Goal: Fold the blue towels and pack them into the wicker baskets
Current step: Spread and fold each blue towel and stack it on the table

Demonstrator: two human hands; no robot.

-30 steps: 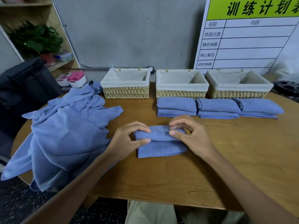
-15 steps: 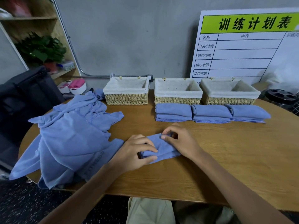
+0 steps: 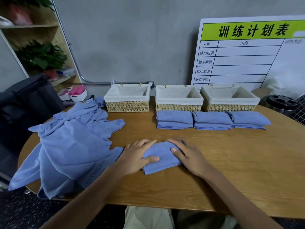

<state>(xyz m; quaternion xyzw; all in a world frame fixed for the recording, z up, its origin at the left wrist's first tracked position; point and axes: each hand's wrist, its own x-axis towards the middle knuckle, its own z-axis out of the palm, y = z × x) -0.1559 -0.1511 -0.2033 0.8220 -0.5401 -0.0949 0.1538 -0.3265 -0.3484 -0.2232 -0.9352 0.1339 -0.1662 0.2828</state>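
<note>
While flanking folded towel (image 3: 162, 157), left hand (image 3: 137, 157) and right hand (image 3: 189, 155) press flat, fingers straight.

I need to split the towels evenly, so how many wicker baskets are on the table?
3, in a row along the table's far edge: left basket behind the unfolded towel pile, middle basket and right basket behind the folded stacks.

counter (image 3: 231, 162): round, wood | left: loose towel heap (image 3: 72, 142) hanging over the edge | back: three lined wicker baskets (image 3: 127, 106) in a row | before them: three folded towel stacks (image 3: 175, 119) | front centre: folded towel (image 3: 160, 157)
</note>
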